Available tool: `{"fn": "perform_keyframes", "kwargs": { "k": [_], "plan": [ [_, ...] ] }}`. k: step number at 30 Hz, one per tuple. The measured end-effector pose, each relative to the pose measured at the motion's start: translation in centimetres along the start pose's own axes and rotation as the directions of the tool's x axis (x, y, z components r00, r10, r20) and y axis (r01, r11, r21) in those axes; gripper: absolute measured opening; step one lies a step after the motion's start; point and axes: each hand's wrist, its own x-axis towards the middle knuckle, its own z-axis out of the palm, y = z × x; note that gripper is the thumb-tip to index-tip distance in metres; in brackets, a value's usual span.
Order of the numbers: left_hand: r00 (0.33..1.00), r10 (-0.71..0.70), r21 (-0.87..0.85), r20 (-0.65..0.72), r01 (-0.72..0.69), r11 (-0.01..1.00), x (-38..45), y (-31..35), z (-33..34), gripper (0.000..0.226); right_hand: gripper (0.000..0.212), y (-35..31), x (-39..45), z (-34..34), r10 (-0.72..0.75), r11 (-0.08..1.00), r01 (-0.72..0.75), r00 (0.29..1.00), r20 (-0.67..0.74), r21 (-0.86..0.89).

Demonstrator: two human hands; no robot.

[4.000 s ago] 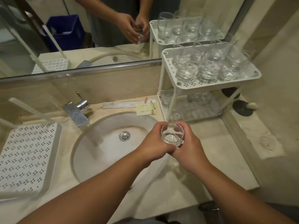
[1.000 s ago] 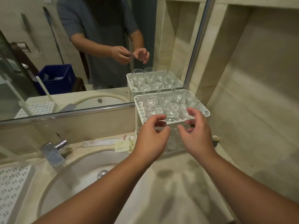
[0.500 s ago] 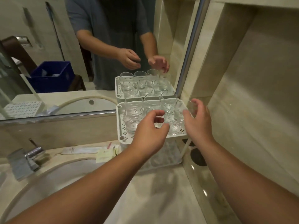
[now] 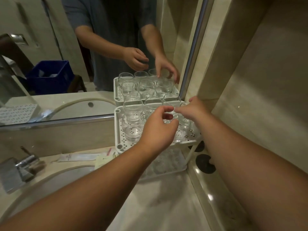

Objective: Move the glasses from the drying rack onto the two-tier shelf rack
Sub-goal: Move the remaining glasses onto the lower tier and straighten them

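Observation:
The white two-tier shelf rack [image 4: 119, 130] stands in the corner against the mirror. Several clear glasses [image 4: 133, 129] stand upright on its top tier, and more show blurred on the lower tier [image 4: 166, 173]. My right hand [image 4: 197, 110] reaches over the right side of the top tier and grips a glass [image 4: 184, 121] there; the mirror shows its fingers wrapped over the rim. Just in front, my left hand [image 4: 156, 134] hovers over the middle glasses, loosely curled, holding nothing. The drying rack itself is out of view.
A round sink [image 4: 55, 180] with a chrome tap [image 4: 21, 165] lies at the left. Paper sachets [image 4: 78, 157] rest behind the sink. Two dark round discs [image 4: 205, 164] sit on the ledge right of the rack. A stone wall closes the right side.
Four seconds ago both hands held one glass above the sink. Since then they moved up to the rack's top tier; in the last half second the right hand closed over a glass there.

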Motion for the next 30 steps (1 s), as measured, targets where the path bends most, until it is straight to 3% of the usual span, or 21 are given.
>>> {"fn": "perform_keyframes", "kwargs": {
  "k": [3,11,19,22,25,30],
  "plan": [
    [1.0,-0.025,-0.028,-0.001,0.025,0.999,0.0,-0.2,-0.4,0.033,0.079,-0.5,0.1,0.1,0.022,0.999,-0.021,0.999,0.025,-0.035],
    [0.998,-0.067,-0.067,-0.015,0.066,0.996,-0.1,-0.5,-1.4,0.031,0.044,-1.2,-0.2,-0.4,0.017,0.994,-0.012,0.999,0.043,-0.108],
    [0.999,-0.046,-0.063,0.007,0.046,0.997,-1.1,0.4,-2.4,0.031,0.037,-1.8,-1.4,-0.9,-0.066,0.995,0.058,0.993,-0.095,-0.086],
    [0.999,-0.034,-0.079,0.009,0.035,0.996,-1.5,1.0,-2.7,0.032,0.042,-2.2,-2.2,-1.8,-0.11,0.99,0.094,0.981,-0.16,-0.106],
    [1.0,-0.012,-0.083,0.012,0.013,0.996,-2.2,1.5,-2.9,0.033,0.063,-2.4,-3.2,-3.0,-0.154,0.983,0.126,0.963,-0.219,-0.134],
    [0.999,0.047,-0.084,0.009,-0.046,0.995,-3.6,2.5,-3.2,0.037,0.064,-3.3,-6.9,-5.1,-0.252,0.963,0.2,0.91,-0.33,-0.183]
  ]
}}
